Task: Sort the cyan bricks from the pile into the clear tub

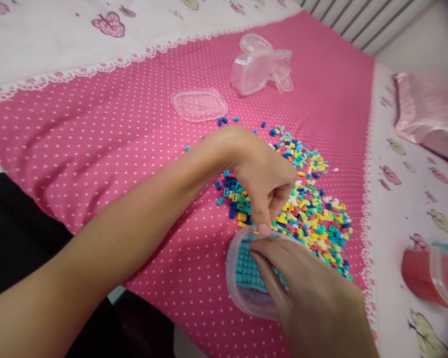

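Observation:
A clear plastic container (232, 278) stands at the front, holding neat rows of turquoise building bricks (248, 268). My left hand (263, 174) bends down from behind it, thumb on the far rim and the other fingers curled, their tips partly hidden. Inside the container, my right hand (313, 293) has its fingers close together against the turquoise bricks. Its palm covers the container's right side. Behind and to the right spreads a loose pile of small multicoloured building bricks (313, 214).
A clear lid (199, 104) lies flat on the pink dotted cloth (134, 119). Farther back sit stacked clear containers (259, 67). At the right are a container with red contents (420, 278) and a shiny pink package (429, 109).

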A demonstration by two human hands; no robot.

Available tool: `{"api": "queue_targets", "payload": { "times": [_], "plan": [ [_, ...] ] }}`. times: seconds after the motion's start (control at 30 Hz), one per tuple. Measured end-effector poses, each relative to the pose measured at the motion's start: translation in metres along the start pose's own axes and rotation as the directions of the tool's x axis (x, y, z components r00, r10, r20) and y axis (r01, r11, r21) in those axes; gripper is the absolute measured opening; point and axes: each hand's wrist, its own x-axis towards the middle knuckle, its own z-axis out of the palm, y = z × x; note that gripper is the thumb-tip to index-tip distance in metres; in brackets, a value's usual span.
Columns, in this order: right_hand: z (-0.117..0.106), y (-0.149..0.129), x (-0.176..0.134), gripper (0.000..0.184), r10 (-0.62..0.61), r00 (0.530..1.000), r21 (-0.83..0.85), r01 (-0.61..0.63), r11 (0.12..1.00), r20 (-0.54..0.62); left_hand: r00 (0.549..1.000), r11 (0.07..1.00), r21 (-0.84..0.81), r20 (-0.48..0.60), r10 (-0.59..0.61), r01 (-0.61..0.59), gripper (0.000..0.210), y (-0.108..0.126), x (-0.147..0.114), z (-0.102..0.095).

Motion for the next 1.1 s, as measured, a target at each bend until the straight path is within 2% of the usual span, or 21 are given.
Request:
{"api": "queue_targets", "payload": {
  "times": [0.17,0.27,0.37,0.43,0.6,0.73,0.83,1.0,1.1],
  "plan": [
    [0.004,0.000,-0.007,0.017,-0.052,0.998,0.004,0.052,0.999,0.020,1.000,1.000,-0.015,0.006,0.017,-0.016,0.023,-0.002,0.001,-0.001],
    [0.006,-0.006,-0.006,0.018,0.023,0.999,0.019,-0.024,1.000,0.033,1.000,1.000,0.022,0.005,0.022,-0.022,0.019,-0.001,0.002,-0.001],
    [0.004,-0.009,-0.003,0.023,0.096,0.995,0.023,-0.096,0.995,-0.010,1.000,0.999,0.026,0.008,0.025,-0.025,0.017,-0.001,0.002,-0.001],
    [-0.001,-0.006,0.000,0.025,0.089,0.996,0.003,-0.089,0.996,-0.032,1.000,0.999,0.018,0.004,0.029,-0.029,0.015,-0.001,0.002,-0.001],
    [-0.011,0.004,0.004,0.012,0.067,0.998,-0.007,-0.067,0.998,-0.021,0.996,0.992,0.089,-0.013,0.086,-0.084,0.005,-0.001,0.001,0.000],
    [-0.006,-0.005,0.004,0.016,0.149,0.989,0.030,-0.150,0.988,0.025,0.997,0.993,0.093,-0.010,0.073,-0.072,0.009,0.000,0.001,0.000],
    [-0.003,-0.014,0.005,0.019,0.223,0.975,0.038,-0.224,0.974,0.011,0.998,0.997,0.062,-0.031,0.051,-0.049,0.007,0.000,0.000,0.000],
    [-0.002,-0.017,0.007,0.019,0.232,0.973,0.041,-0.232,0.972,-0.004,0.999,0.999,0.022,-0.031,0.032,-0.031,0.009,-0.001,0.000,-0.001],
    [0.000,-0.013,0.006,0.020,0.231,0.973,0.056,-0.231,0.971,0.006,0.998,0.998,0.062,-0.044,0.035,-0.032,0.008,-0.001,0.001,-0.001]
  ]
}}
